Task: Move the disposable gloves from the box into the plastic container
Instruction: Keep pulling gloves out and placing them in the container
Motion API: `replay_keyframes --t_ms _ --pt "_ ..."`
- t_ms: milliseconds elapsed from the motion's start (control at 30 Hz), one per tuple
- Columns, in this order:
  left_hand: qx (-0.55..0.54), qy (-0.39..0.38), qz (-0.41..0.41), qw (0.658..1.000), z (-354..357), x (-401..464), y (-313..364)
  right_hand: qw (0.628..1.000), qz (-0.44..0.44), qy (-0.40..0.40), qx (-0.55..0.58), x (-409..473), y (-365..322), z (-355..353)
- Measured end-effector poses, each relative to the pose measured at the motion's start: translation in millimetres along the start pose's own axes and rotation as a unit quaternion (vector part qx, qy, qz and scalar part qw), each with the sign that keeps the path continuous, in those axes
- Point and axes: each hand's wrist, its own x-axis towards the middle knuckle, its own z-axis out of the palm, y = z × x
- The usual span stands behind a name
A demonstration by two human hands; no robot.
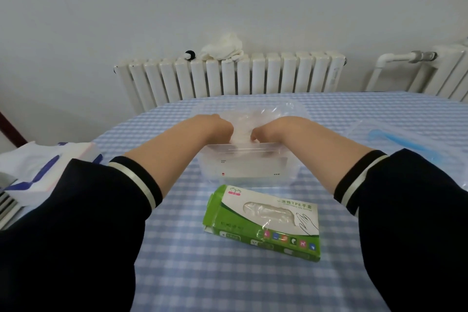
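Nearest lies the green-and-white cardboard glove box (263, 223), beyond it the clear plastic container (244, 167), where left hand (219, 125) and right hand (266, 129) pinch the thin, limp, slippery clear gloves (241, 132), best gathered in bunches.

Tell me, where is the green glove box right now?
The green glove box lies on the checked tablecloth in the lower middle of the head view, just in front of the clear plastic container, between the person's two forearms.

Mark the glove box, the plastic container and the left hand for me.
glove box (263, 223): head view, on its white top face.
plastic container (243, 167): head view, on its near wall.
left hand (217, 125): head view, on its back.
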Motion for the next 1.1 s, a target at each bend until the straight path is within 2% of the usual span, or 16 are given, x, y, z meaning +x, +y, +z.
replay_keyframes --t_ms 133,234,334,434,500,534,600,634,701,767,801,934,1034,1101 --pt "0.029 -0.018 0.016 0.999 -2.4 -3.9 0.4 0.998 -0.028 0.003 -0.056 -6.0 5.0 -3.4" --pt "0.051 0.033 0.015 0.998 -9.8 -9.6 -1.9 0.992 -0.066 0.064 -0.081 -10.4 12.6 -10.8" --pt "0.065 0.09 0.008 0.994 -16.6 -22.8 -10.8 0.985 -0.078 0.151 -0.023 -25.1 20.6 -20.7" --pt "-0.003 0.191 -0.008 0.982 -14.4 -38.5 -21.6 0.954 -0.111 0.265 0.082 -46.4 30.7 -19.3" --pt "-0.078 0.316 -0.007 0.946 -3.0 -43.1 -24.5 0.923 -0.151 0.313 0.167 -65.5 32.4 -7.1" --pt "-0.13 0.39 -0.002 0.912 5.1 -45.8 -22.7 0.908 -0.181 0.305 0.222 -76.6 31.3 0.4" --pt "-0.242 0.507 0.023 0.827 19.1 -59.7 -11.0 0.89 -0.243 0.214 0.32 -92.0 29.0 17.8" --pt "-0.285 0.536 0.043 0.793 25.9 -69.0 -2.8 0.896 -0.26 0.153 0.325 -93.9 29.5 28.5" --pt "-0.308 0.562 0.103 0.761 42.3 -85.1 14.1 0.934 -0.277 0.086 0.21 -89.5 32.8 50.4" --pt "-0.281 0.561 0.17 0.76 62.3 -92.1 27.3 0.958 -0.268 0.075 0.064 -80.0 39.3 72.4" --pt "-0.267 0.546 0.194 0.77 71.1 -91.8 31.8 0.963 -0.261 0.067 0.028 -76.8 43.0 80.8" --pt "-0.264 0.424 0.24 0.832 98.8 -83.9 42.9 0.957 -0.285 0.027 0.036 -72.9 45.5 99.3" --pt "-0.254 0.323 0.266 0.872 113.7 -80.2 47.0 0.958 -0.28 0.057 0.023 -69.8 42.0 106.4" --pt "-0.248 0.297 0.264 0.883 115.9 -78.7 48.2 0.954 -0.281 0.101 0.031 -66.8 40.6 111.1"
